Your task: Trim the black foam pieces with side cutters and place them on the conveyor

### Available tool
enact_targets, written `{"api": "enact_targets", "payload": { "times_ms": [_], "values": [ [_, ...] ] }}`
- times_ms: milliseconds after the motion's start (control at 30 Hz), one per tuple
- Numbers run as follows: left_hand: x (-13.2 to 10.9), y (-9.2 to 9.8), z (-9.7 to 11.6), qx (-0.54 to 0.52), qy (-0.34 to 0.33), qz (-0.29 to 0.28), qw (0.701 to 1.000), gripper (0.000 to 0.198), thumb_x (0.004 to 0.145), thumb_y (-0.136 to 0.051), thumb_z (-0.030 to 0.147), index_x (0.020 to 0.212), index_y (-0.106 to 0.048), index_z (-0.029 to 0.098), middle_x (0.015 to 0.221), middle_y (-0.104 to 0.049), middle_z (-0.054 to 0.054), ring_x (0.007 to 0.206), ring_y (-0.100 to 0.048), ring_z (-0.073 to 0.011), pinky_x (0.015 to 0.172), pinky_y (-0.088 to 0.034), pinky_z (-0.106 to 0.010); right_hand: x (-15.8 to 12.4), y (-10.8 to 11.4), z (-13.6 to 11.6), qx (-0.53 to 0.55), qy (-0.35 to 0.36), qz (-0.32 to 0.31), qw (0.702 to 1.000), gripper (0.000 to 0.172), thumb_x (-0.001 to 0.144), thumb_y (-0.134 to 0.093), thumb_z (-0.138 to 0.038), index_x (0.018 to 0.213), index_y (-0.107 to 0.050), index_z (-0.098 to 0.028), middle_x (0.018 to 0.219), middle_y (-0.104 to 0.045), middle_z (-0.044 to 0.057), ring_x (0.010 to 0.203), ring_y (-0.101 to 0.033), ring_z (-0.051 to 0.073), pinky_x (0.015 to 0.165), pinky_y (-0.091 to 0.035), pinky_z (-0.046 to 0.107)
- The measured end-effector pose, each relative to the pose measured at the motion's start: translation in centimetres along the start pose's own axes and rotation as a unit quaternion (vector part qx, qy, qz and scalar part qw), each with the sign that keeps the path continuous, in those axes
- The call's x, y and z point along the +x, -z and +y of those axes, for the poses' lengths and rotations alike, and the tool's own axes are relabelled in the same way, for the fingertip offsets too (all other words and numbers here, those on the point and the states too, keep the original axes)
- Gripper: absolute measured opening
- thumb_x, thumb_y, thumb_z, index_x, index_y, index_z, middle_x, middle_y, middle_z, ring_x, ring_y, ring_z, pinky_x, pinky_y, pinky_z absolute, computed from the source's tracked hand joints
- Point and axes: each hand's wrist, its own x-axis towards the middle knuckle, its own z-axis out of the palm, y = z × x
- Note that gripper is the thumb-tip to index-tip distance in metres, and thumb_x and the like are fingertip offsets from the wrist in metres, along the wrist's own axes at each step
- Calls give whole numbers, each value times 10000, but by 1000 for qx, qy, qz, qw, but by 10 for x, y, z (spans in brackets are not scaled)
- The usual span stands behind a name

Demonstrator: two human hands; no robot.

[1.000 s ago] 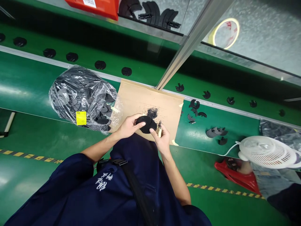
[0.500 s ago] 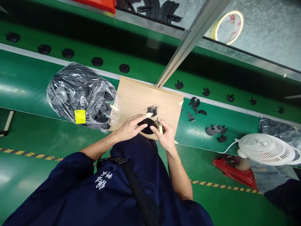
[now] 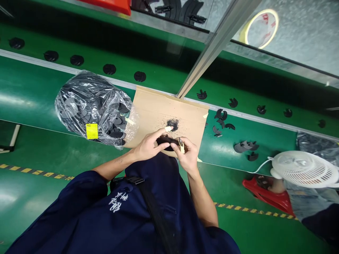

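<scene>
Just one black disc (image 3: 164, 141), left hand (image 3: 146, 149); one tool (image 3: 181, 144), right hand (image 3: 189, 157).

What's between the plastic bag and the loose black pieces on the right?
Head view: cardboard sheet with black crumbs; on it, left hand grips a black part, right hand a small tool.

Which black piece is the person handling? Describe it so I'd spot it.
Find the brown cardboard sheet on the green bench. At its near edge the left hand and right hand, which also grips a small tool, pinch one black piece. Unlike the bagged pieces on the left and loose pieces on the right, it alone is held.
</scene>
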Motion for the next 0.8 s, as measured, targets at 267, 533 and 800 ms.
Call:
{"api": "enact_targets", "payload": {
  "times_ms": [267,533,800],
  "values": [
    [5,4,5,-6,-67,66,996,237,953,-697,308,1120,-739,145,949,-783,-93,879,-752,-162,830,-606,-251,-4,4,-8,-26,88,-10,996,182,926,-705,-411,919,-709,-230,859,-756,41,770,-700,187,739,-574,329],
    [7,11,12,8,-96,34,995,281,983,-652,312,1203,-729,156,1025,-784,-110,948,-753,-173,858,-616,-274,-5,6,-11,-35,141,-4,989,29,932,-685,-252,956,-699,-242,906,-772,36,815,-734,185,766,-594,324],
    [6,12,14,32,-104,47,993,234,981,-655,279,1161,-738,154,954,-791,-96,855,-749,-157,800,-611,-254,-8,6,-12,-65,168,-2,984,61,936,-667,-208,975,-691,-248,899,-768,40,806,-735,189,755,-609,342]
  ]
}}
